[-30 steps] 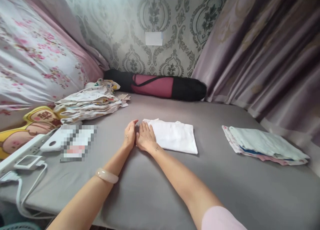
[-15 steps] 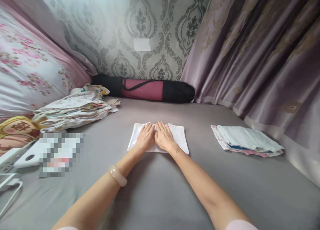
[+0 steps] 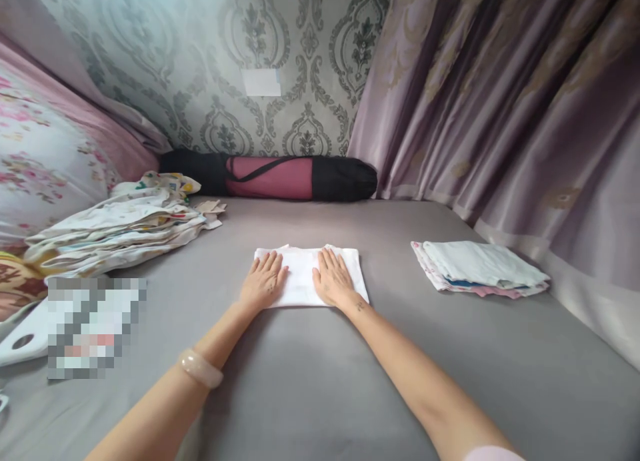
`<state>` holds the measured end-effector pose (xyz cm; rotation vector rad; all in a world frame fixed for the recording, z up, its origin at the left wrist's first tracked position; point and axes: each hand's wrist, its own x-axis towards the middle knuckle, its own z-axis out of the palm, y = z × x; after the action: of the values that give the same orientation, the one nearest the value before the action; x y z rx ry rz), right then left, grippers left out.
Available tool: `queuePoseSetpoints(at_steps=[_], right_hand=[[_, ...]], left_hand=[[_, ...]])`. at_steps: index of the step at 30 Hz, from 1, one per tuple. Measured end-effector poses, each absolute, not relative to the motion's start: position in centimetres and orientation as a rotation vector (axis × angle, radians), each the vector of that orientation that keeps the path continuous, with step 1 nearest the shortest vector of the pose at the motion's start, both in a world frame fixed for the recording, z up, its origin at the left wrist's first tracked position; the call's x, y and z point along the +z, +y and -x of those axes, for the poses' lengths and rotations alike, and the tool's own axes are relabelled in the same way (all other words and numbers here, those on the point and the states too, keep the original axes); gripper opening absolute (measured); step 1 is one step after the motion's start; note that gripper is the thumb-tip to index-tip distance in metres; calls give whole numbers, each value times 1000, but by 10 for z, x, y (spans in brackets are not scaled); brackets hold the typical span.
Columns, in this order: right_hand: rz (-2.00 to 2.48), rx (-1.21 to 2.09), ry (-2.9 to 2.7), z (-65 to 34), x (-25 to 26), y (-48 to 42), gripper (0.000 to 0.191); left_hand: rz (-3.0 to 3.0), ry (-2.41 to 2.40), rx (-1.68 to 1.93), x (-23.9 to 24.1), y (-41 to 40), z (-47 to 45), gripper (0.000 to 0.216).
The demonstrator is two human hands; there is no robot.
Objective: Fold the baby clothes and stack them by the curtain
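A white folded cloth (image 3: 301,281), roughly rectangular, lies flat on the grey bed sheet (image 3: 310,381) in front of me. My left hand (image 3: 264,281) rests palm down on its left end, fingers stretched forward. On the right part of the same cloth lies my right hand (image 3: 333,277), also flat and open. The middle of the cloth shows between the two hands. I cannot tell whether it is a garment or a towel.
Folded clothes (image 3: 480,266) lie in a stack at the right. A larger pile of patterned clothes (image 3: 135,224) is at the left, by a floral pillow (image 3: 45,174). A black and maroon long bag (image 3: 270,178) lies along the wall, with curtains (image 3: 450,101) at right.
My hands were side by side at the cloth's middle and have slid apart, the left one to the left end. The view has turned slightly right.
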<state>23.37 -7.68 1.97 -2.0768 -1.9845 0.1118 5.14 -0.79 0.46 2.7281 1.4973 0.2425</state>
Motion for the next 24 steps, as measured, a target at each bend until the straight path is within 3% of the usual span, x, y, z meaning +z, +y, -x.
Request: queuePoseSetpoints(at_steps=[6, 10, 18, 24], right_hand=[[2088, 276, -1993, -249, 17, -79, 62], [2150, 154, -1921, -275, 21, -87, 65], [2285, 205, -1904, -291, 10, -92, 71], [2240, 211, -1955, -303, 21, -83, 63]], left_hand=[[-2664, 1429, 285, -1, 0, -43, 54], [-2626, 1465, 418, 2, 8, -34, 55], [-2491, 1508, 221, 5, 4, -29, 63], [-2639, 1453, 216, 23, 19, -30, 47]])
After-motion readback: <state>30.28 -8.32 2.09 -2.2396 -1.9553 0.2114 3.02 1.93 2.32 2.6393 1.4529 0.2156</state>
